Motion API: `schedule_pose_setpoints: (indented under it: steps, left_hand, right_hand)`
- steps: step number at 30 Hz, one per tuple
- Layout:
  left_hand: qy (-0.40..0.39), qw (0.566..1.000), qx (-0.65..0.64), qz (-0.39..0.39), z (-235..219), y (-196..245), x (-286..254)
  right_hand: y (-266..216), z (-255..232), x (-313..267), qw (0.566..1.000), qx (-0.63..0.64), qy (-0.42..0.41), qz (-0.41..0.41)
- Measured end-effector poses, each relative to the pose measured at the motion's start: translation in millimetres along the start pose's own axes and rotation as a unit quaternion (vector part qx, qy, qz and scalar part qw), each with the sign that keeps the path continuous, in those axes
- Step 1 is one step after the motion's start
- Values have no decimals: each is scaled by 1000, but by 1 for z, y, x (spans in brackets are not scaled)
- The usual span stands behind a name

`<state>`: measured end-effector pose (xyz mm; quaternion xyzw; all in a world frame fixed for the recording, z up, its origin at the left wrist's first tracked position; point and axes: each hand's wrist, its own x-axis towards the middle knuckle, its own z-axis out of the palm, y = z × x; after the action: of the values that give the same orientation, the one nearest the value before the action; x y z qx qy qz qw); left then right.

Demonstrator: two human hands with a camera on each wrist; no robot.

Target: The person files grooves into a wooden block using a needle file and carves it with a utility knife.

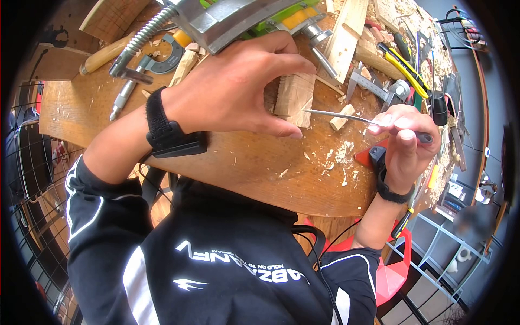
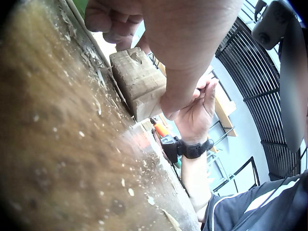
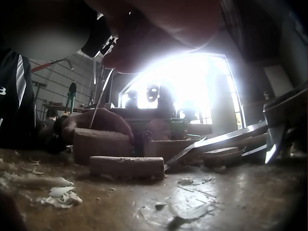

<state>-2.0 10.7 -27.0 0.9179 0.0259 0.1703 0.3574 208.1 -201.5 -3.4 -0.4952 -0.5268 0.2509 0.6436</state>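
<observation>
A squared wooden block (image 1: pixel 296 101) lies on the workbench, its cut face also showing in the left wrist view, where the block (image 2: pixel 136 83) has a notch in its top. My left hand (image 1: pixel 238 89) curves round it, thumb on the near side and fingers on the far side. My right hand (image 1: pixel 409 142) pinches a thin metal tool (image 1: pixel 346 116) by its dark handle, and the tool's tip meets the block's right part. In the right wrist view the thin blade (image 3: pixel 102 98) slants down to the top of the block (image 3: pixel 100 145).
A metal vise (image 1: pixel 222 21) stands beyond my left hand. At its left lie a micrometer (image 1: pixel 162 60) and a round wooden handle (image 1: pixel 105 54). A small wood piece (image 1: pixel 342 117), calipers (image 1: pixel 371 86), yellow-handled pliers (image 1: pixel 406 70) and shavings (image 1: pixel 341 157) lie rightward.
</observation>
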Motion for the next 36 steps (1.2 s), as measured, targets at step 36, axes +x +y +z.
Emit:
schedule_pose_setpoints:
  steps: [36]
  left_hand:
    - [1, 1000, -2, -7, 0, 1, 0]
  right_hand:
    - [5, -8, 2, 996, -54, 67, 27]
